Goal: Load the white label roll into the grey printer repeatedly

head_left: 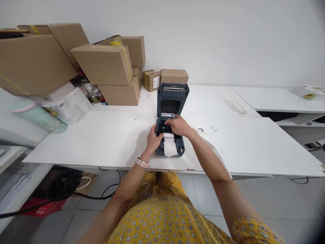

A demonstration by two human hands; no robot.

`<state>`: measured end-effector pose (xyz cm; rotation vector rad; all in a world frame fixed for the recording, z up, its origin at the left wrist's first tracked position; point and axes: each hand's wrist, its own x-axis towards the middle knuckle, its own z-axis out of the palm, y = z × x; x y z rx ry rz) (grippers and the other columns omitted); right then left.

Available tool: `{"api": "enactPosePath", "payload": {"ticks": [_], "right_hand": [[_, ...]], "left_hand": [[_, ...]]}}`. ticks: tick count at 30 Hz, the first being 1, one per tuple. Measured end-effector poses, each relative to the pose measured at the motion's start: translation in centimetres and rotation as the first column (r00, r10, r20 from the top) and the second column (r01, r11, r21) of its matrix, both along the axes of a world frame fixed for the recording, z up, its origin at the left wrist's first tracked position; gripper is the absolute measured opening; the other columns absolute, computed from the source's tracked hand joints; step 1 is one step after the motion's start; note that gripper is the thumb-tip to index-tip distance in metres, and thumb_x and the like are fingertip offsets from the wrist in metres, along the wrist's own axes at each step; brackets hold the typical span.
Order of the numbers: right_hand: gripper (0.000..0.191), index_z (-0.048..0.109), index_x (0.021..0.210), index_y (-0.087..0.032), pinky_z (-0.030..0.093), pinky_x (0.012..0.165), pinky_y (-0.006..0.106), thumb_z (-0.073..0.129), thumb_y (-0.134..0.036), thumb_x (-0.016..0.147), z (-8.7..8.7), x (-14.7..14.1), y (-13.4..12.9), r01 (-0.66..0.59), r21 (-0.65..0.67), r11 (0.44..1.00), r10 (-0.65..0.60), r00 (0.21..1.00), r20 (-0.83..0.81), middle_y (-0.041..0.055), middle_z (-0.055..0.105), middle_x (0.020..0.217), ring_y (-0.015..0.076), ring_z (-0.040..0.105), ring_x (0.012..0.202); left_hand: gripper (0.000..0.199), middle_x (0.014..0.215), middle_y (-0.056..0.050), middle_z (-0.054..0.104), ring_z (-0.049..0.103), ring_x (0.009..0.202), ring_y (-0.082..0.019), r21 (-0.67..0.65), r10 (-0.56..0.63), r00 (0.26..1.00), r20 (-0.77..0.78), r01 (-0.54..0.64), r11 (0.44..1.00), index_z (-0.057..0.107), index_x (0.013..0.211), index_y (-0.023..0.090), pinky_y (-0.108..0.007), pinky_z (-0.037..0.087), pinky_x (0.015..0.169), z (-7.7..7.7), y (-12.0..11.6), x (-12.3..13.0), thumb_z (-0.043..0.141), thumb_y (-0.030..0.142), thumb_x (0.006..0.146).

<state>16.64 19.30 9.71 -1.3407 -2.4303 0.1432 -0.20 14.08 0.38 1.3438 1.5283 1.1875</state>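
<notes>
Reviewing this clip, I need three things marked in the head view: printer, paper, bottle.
Printer (171, 107), head view: inner side of its raised lid.
Paper (170, 147), head view: middle of its flat front strip.
Bottle (40, 115), head view: middle of its pale green body.

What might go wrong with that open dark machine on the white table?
The raised lid stands just behind the right hand, so a bump might bring it down on that hand.
The white paper strip lies over the front of the machine, with the left hand close beside it, so a brush might skew or crease it.
</notes>
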Motion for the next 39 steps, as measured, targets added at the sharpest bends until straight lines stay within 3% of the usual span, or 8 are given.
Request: {"api": "enactPosePath", "payload": {"ticks": [5, 12, 17, 21, 24, 28, 33, 39], "right_hand": [[0.035, 0.072, 0.117, -0.014, 0.010, 0.126, 0.054, 0.049, -0.013, 0.092, -2.3, -1.3, 0.0, -0.139, -0.367, 0.920, 0.296, 0.861, 0.414, 0.0158, 0.077, 0.113, 0.0292, 0.067, 0.120], [0.045, 0.063, 0.135, -0.020, 0.041, 0.111, 0.043, 0.051, -0.018, 0.092, -1.8, -1.5, 1.3, -0.241, -0.495, 0.835, 0.451, 0.814, 0.366, 0.0123, 0.071, 0.130, 0.0298, 0.065, 0.123], [0.050, 0.062, 0.136, -0.018, 0.050, 0.096, 0.035, 0.066, -0.026, 0.087, -0.5, 1.0, 1.6, -0.397, -0.568, 0.721, 0.509, 0.859, 0.046, 0.0096, 0.072, 0.126, 0.0253, 0.068, 0.109], [0.048, 0.064, 0.127, -0.022, 0.052, 0.094, 0.037, 0.072, -0.042, 0.084, 1.6, 6.7, 1.1, -0.529, -0.495, 0.689, 0.372, 0.844, -0.386, 0.0068, 0.070, 0.118, 0.0210, 0.065, 0.101], [0.043, 0.063, 0.113, -0.022, 0.052, 0.093, 0.038, 0.079, -0.041, 0.077, 2.6, 11.4, 0.9, -0.438, -0.456, 0.775, 0.175, 0.842, -0.511, 0.0061, 0.067, 0.112, 0.0207, 0.064, 0.100], [0.033, 0.061, 0.103, -0.023, 0.052, 0.092, 0.037, 0.076, -0.027, 0.074, 1.5, 14.2, 2.2, -0.182, -0.470, 0.864, 0.000, 0.932, -0.362, 0.0044, 0.066, 0.110, 0.0199, 0.064, 0.098], [0.032, 0.065, 0.100, -0.021, 0.053, 0.077, 0.030, 0.067, -0.010, 0.070, -2.7, 11.9, 4.8, 0.074, -0.487, 0.870, -0.110, 0.993, -0.046, 0.0053, 0.069, 0.103, 0.0206, 0.065, 0.094], [0.035, 0.068, 0.103, -0.022, 0.055, 0.086, 0.034, 0.072, -0.011, 0.070, -5.6, 10.4, 5.5, 0.034, -0.539, 0.841, -0.078, 0.995, -0.058, 0.0061, 0.073, 0.109, 0.0216, 0.068, 0.100]], "left_hand": [[0.076, 0.159, -0.016, 0.044, 0.050, 0.141, -0.030, -0.031, 0.022, 0.999, 0.025, -0.021, 0.999, 0.033, 0.154, 0.019, -0.045, 0.040, 0.117, 0.0, -0.4, 0.0, 0.061, 0.020, 0.084], [0.078, 0.155, -0.010, 0.051, 0.048, 0.144, -0.024, 0.023, -0.012, 1.000, -0.026, 0.012, 1.000, 0.023, 0.159, 0.026, -0.045, 0.034, 0.122, 0.6, -0.8, -0.3, 0.050, 0.011, 0.087], [0.079, 0.155, -0.010, 0.052, 0.050, 0.143, -0.024, 0.049, 0.001, 1.000, 0.015, -0.001, 0.999, 0.025, 0.159, 0.025, -0.045, 0.034, 0.122, 0.2, -0.8, -0.3, 0.052, 0.011, 0.087], [0.077, 0.154, -0.009, 0.053, 0.056, 0.137, -0.025, 0.065, 0.015, 0.998, 0.060, -0.019, 0.998, 0.029, 0.157, 0.028, -0.046, 0.038, 0.119, -0.3, -0.6, -0.3, 0.054, 0.014, 0.086], [0.076, 0.154, -0.011, 0.053, 0.056, 0.137, -0.026, 0.073, 0.024, 0.997, 0.067, -0.029, 0.997, 0.030, 0.157, 0.026, -0.046, 0.039, 0.118, -0.5, -0.5, -0.2, 0.055, 0.014, 0.086], [0.074, 0.154, -0.012, 0.052, 0.051, 0.142, -0.024, 0.073, 0.033, 0.997, 0.077, -0.038, 0.997, 0.030, 0.157, 0.023, -0.045, 0.034, 0.121, -0.4, -0.5, 0.0, 0.053, 0.013, 0.087], [0.073, 0.155, -0.012, 0.050, 0.049, 0.143, -0.023, 0.081, 0.022, 0.997, 0.078, -0.028, 0.996, 0.034, 0.156, 0.023, -0.045, 0.034, 0.122, -0.4, -0.5, 0.0, 0.052, 0.011, 0.086], [0.070, 0.154, -0.009, 0.052, 0.050, 0.143, -0.022, 0.101, 0.021, 0.995, 0.103, -0.031, 0.994, 0.040, 0.152, 0.025, -0.044, 0.033, 0.123, -0.8, -0.3, -0.1, 0.053, 0.011, 0.085]]}}
